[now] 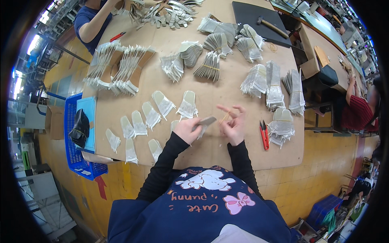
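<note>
Two hands meet over the near middle of the brown surface point(259, 154). Left hand point(187, 129) grasps a small stack of flat grey pieces point(206, 121), fingers clenched on its near end. The stack's long axis runs from the left hand up and rightward, its free end pointing at the right hand point(233, 123). Right hand has a thin yellowish rubber band point(225, 117) stretched across spread fingers, just right of the stack's tip, nearly touching. So the stack lies left of the band, and the right hand is nearer to the tip.

Right of the stack: red snips point(264, 135), then banded bundles point(281, 126). Left of the stack: loose single pieces point(152, 115) laid out in rows. Beyond the stack: more bundles point(210, 65); a hammer point(271, 26) on a dark mat at the far edge. Nothing sits between the hands. Another person's arm point(97, 24) works at the far left corner.
</note>
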The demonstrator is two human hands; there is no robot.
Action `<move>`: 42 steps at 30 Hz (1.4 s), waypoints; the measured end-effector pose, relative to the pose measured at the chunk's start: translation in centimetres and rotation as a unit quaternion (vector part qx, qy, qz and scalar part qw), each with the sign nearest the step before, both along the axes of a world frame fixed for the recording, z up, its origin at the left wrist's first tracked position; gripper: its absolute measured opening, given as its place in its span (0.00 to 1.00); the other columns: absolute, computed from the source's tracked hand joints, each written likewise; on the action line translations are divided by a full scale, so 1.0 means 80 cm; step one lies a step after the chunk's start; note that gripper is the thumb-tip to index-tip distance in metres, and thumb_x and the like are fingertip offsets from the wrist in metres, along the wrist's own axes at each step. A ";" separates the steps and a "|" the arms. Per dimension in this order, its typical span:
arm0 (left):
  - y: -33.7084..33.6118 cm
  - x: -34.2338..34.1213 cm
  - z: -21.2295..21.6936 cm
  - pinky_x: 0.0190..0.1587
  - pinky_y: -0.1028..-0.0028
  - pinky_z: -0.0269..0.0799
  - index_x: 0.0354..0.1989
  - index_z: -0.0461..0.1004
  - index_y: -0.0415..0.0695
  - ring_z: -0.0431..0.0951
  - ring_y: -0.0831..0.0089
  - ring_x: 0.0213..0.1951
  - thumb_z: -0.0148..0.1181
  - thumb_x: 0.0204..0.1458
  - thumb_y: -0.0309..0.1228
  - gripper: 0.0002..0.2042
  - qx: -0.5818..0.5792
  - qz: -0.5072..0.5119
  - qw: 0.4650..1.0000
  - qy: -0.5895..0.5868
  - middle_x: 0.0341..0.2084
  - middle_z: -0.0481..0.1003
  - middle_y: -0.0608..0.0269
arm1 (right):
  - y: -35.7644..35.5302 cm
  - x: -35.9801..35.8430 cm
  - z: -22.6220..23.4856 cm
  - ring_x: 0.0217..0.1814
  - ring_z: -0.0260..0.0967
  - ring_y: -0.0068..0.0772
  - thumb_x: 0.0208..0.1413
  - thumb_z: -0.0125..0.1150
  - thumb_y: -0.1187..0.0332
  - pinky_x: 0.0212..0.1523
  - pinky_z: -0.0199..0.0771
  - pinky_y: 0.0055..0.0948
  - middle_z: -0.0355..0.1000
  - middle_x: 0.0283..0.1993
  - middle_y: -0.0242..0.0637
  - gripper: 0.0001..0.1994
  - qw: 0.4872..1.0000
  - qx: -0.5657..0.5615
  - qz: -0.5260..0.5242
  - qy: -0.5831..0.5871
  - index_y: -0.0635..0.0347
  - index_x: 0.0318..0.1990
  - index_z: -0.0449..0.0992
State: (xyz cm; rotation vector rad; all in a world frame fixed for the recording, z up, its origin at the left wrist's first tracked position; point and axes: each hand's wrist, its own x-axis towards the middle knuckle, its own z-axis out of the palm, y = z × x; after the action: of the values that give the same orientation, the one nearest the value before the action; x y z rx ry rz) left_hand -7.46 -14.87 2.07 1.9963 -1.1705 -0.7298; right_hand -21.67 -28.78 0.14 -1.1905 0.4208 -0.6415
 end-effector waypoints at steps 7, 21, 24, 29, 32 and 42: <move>0.011 -0.013 -0.002 0.34 0.67 0.71 0.40 0.74 0.40 0.77 0.60 0.30 0.54 0.52 0.25 0.08 -0.049 -0.122 0.990 -0.040 0.27 0.76 0.54 | 0.010 -0.001 0.014 0.28 0.70 0.19 0.48 0.61 0.77 0.30 0.68 0.19 0.75 0.32 0.37 0.32 0.938 -0.172 0.251 0.165 0.52 0.60 0.53; 0.014 -0.017 -0.019 0.41 0.82 0.68 0.49 0.71 0.38 0.74 0.83 0.37 0.54 0.59 0.29 0.12 -0.251 0.161 0.811 0.503 0.38 0.76 0.68 | -0.029 -0.009 -0.022 0.42 0.71 0.23 0.61 0.49 0.71 0.37 0.76 0.15 0.69 0.53 0.41 0.12 0.693 0.684 0.031 -0.227 0.61 0.49 0.73; 0.010 -0.028 -0.019 0.41 0.82 0.67 0.49 0.72 0.37 0.73 0.84 0.38 0.54 0.59 0.29 0.13 -0.187 0.138 0.850 0.473 0.38 0.76 0.68 | -0.010 -0.003 -0.012 0.60 0.63 0.28 0.58 0.53 0.76 0.52 0.75 0.22 0.55 0.67 0.41 0.22 0.906 0.394 0.048 -0.148 0.64 0.60 0.62; 0.007 -0.020 -0.002 0.37 0.73 0.69 0.43 0.75 0.41 0.76 0.72 0.34 0.55 0.55 0.31 0.11 -0.034 0.050 0.984 0.167 0.32 0.77 0.61 | 0.008 0.000 0.002 0.59 0.64 0.30 0.48 0.64 0.75 0.51 0.72 0.24 0.63 0.61 0.37 0.26 0.979 0.165 0.117 -0.024 0.63 0.57 0.67; 0.009 -0.017 0.011 0.36 0.60 0.70 0.36 0.77 0.45 0.75 0.54 0.34 0.54 0.51 0.36 0.10 0.015 0.005 0.999 -0.044 0.27 0.75 0.50 | 0.012 0.000 -0.002 0.51 0.69 0.30 0.46 0.66 0.73 0.53 0.69 0.26 0.70 0.46 0.35 0.20 0.981 -0.099 0.139 0.094 0.61 0.48 0.71; 0.103 0.079 0.007 0.41 0.68 0.71 0.44 0.74 0.38 0.77 0.60 0.35 0.58 0.53 0.34 0.14 -0.127 0.243 0.961 -0.024 0.32 0.76 0.52 | 0.012 0.006 -0.018 0.45 0.66 0.25 0.54 0.57 0.74 0.46 0.68 0.25 0.68 0.42 0.32 0.14 0.998 0.049 0.022 0.023 0.59 0.48 0.68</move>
State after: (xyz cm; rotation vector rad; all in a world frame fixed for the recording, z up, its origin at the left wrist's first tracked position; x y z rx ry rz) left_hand -1.13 -6.65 2.66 1.9728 -0.7072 -0.2678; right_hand -21.20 -27.78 -1.30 -1.1204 0.4594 -0.5500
